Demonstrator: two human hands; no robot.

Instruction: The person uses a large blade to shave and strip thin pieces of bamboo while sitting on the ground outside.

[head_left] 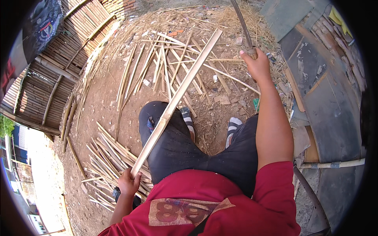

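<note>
A long split length of bamboo (177,99), its pale hollow side up, slants across my left thigh. My left hand (128,182) grips its near end beside my left hip, while the far end reaches over the ground ahead. In my raised right hand (258,67) is the handle of a machete (242,24); its long dark blade points away from me, up to the top edge. The blade stays apart from the bamboo. Loose bamboo strips (165,65) lie crisscrossed on the dirt beyond my knees.
A denser heap of bamboo strips (108,161) lies by my left side. Woven bamboo panels (51,84) stand at the left. Grey sheets and boards (327,106) lean along the right. Dry straw (262,31) and rubble cover the dirt ahead.
</note>
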